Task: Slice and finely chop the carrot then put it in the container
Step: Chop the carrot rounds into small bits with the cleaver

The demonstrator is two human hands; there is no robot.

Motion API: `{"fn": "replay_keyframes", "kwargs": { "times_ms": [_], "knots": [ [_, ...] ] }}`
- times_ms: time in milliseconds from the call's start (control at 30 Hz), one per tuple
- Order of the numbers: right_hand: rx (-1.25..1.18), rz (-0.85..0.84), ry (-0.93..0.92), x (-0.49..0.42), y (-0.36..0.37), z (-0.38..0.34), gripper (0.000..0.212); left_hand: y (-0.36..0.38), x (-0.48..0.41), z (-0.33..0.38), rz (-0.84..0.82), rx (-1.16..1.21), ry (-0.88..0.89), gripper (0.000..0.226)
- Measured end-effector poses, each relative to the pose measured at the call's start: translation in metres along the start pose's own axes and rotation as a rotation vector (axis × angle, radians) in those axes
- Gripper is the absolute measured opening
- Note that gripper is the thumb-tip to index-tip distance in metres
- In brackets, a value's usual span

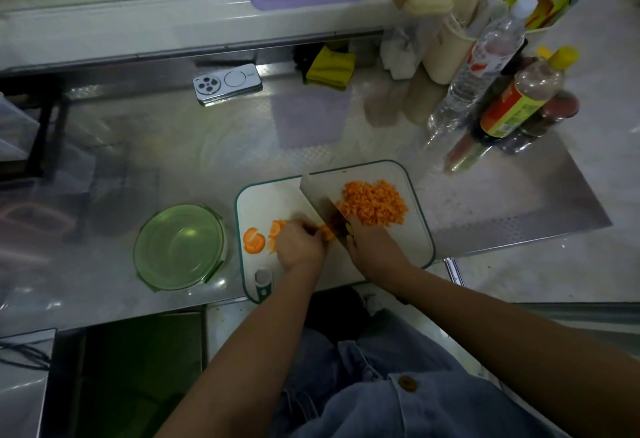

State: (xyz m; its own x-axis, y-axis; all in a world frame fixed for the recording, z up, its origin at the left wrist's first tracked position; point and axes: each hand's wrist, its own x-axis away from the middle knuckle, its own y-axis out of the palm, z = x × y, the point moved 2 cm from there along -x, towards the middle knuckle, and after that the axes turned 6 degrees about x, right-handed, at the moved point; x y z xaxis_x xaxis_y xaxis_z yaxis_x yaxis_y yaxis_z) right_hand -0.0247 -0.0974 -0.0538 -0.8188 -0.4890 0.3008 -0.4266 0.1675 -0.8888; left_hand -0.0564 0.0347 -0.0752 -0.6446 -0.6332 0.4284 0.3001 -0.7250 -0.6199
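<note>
I think I am more than halfway. A big heap of tiny carrot bits (375, 203) sits on the cutting board (273, 198). My right hand (372, 243) grips the knife (320, 200). My left hand (299, 247) holds down a carrot piece (327, 232) by the blade. A few carrot slices (254, 240) wait on the left. The green container (178, 247) on the counter (207, 160) has nothing in it yet.

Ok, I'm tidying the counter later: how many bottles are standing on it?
3, clustered at the far right: a clear water bottle, a yellow-capped sauce bottle beside it, and a dark red-topped bottle just right of that. Others may be hidden behind them.
</note>
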Motion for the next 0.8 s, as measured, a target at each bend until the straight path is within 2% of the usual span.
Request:
{"fn": "replay_keyframes", "kwargs": {
  "times_ms": [300, 633, 800],
  "knots": [
    [0.010, -0.047, 0.023, -0.007, 0.008, -0.012, 0.038, 0.000, -0.005, 0.000, -0.020, -0.003, -0.018, 0.015],
    [-0.164, 0.057, -0.060, -0.016, 0.000, -0.005, 0.046, -0.002, -0.004, -0.001, -0.034, 0.019, 0.001, 0.014],
    [-0.079, 0.021, -0.098, -0.012, 0.003, -0.006, 0.046, -0.003, -0.003, 0.000, -0.041, 0.014, -0.005, 0.016]
  ]
}}
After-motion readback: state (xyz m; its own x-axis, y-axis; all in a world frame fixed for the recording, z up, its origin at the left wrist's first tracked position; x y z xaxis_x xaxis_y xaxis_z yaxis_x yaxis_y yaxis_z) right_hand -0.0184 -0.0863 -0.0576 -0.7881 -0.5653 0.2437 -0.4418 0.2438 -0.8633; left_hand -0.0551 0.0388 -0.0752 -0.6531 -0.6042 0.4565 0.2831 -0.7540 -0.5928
